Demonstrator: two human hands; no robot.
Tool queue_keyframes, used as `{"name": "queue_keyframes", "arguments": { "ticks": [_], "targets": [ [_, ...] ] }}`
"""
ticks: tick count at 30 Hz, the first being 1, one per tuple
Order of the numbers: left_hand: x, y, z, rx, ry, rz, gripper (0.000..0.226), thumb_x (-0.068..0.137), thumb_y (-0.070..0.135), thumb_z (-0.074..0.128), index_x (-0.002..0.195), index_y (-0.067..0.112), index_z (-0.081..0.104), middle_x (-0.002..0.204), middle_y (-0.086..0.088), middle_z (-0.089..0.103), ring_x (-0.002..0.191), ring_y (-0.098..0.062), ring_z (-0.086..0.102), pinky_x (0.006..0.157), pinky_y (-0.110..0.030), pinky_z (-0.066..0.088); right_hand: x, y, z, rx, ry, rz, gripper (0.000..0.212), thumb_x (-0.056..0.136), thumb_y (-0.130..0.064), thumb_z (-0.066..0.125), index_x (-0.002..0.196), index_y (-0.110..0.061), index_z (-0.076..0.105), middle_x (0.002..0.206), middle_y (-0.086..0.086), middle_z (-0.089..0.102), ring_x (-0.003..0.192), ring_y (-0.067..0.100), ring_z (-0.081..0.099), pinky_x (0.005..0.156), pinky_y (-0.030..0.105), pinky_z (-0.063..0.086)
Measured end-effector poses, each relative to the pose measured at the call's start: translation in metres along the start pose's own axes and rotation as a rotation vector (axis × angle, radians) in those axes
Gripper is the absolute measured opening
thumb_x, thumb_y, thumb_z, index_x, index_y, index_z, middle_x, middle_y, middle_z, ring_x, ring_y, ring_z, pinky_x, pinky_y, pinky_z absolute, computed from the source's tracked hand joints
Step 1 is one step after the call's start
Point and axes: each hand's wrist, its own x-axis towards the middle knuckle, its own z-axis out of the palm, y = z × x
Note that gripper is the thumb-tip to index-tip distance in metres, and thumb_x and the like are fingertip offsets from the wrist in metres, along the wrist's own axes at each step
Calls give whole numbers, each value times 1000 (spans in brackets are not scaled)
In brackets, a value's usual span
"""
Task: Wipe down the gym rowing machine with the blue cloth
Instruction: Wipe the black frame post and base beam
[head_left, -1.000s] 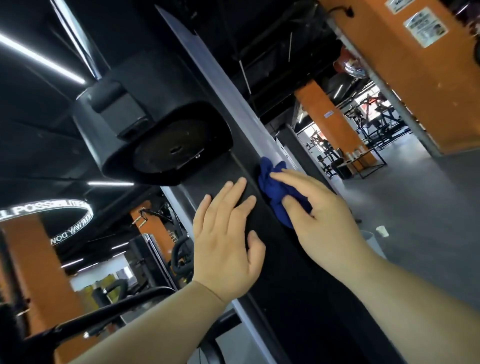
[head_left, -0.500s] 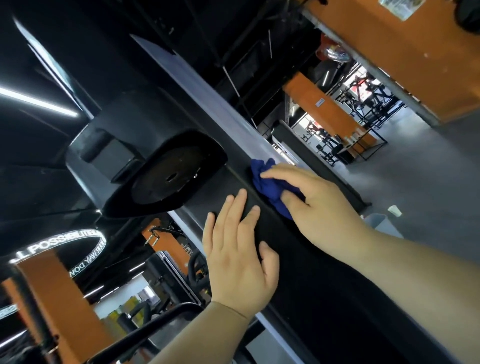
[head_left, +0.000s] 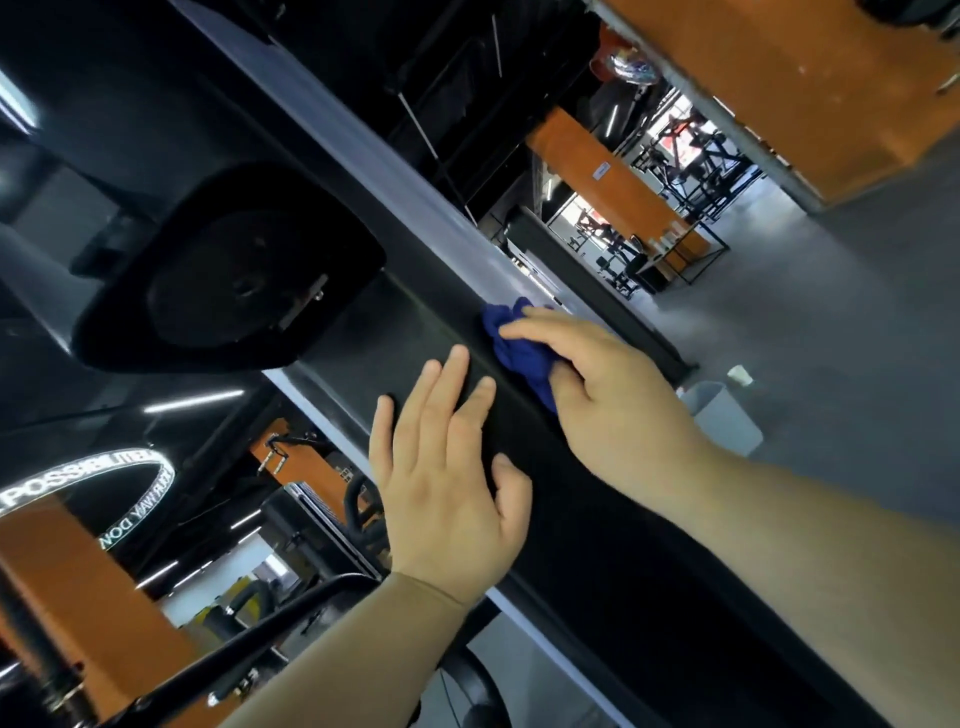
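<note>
Item: blue cloth (head_left: 519, 353), bunched at the far right edge of the rowing machine beam (head_left: 415, 332).
Right grip: right hand (head_left: 613, 395) clamped round the cloth.
Left grip: left hand (head_left: 447, 467) flat on the beam, fingers straight.
Far left: I log a dark housing (head_left: 234, 270), possibly a flywheel cover.

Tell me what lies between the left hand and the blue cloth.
In the head view, only a narrow strip of the rowing machine's bare black beam separates the left hand from the blue cloth.
</note>
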Motion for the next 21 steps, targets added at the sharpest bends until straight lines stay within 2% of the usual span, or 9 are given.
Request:
{"name": "queue_keyframes", "arguments": {
  "ticks": [2,5,7,10,11,12,14,17,21],
  "targets": [
    [-2,2,0,5,-14,6,52,79,20,48,130,13,49,150,-7,43,143,-24,33,122,-44,9,14,-7,-2,-27,-46,15,50,96,4,43,134,-23,59,142,-8,52,128,1,44,103,1,23],
    [-1,0,-3,4,-26,7,51,80,20,48,131,13,49,150,-8,43,143,-24,32,122,-44,8,2,-4,-6,-31,-74,47,51,99,0,44,138,-30,55,146,-16,43,132,-12,30,104,-2,16],
    [-1,1,-2,28,-31,7,51,81,20,48,131,10,51,151,-10,42,144,-26,32,122,-46,9,-40,7,-12,-30,-23,84,51,97,3,45,133,-30,59,144,-20,45,130,-18,30,103,-2,17],
    [-8,7,-2,106,-71,47,54,83,23,48,134,6,51,152,-15,40,145,-30,28,121,-51,8,-111,19,-29,8,56,259,56,98,3,45,122,-46,59,129,-47,44,120,-28,35,93,-5,23],
    [-11,10,-2,127,-98,91,55,84,24,49,136,6,51,152,-15,39,145,-31,27,121,-53,9,-128,21,-33,29,75,336,56,99,1,44,119,-51,57,127,-51,42,118,-31,34,90,-6,24],
    [-15,13,-1,140,-126,143,55,84,25,49,136,7,52,152,-13,41,145,-32,28,121,-53,10,-138,23,-35,42,92,388,56,100,0,44,119,-51,57,128,-50,41,116,-33,33,89,-7,23],
    [-22,20,1,151,-161,233,54,84,25,49,135,9,56,150,-7,45,143,-32,32,120,-54,15,-133,22,-31,11,91,400,53,98,2,42,127,-39,60,137,-38,42,117,-34,30,92,-7,21],
    [-28,24,3,139,-143,279,52,84,23,49,133,11,59,147,-4,48,141,-31,37,120,-50,17,-90,11,-20,-49,68,300,52,98,4,41,136,-27,58,143,-20,42,126,-21,27,101,-4,16],
    [-32,23,7,134,-113,337,50,84,23,48,132,9,60,147,-10,48,140,-32,39,119,-50,18,-89,16,-20,10,57,263,50,100,-2,43,137,-33,55,139,-26,42,132,-16,30,107,1,18]
  ]
}}
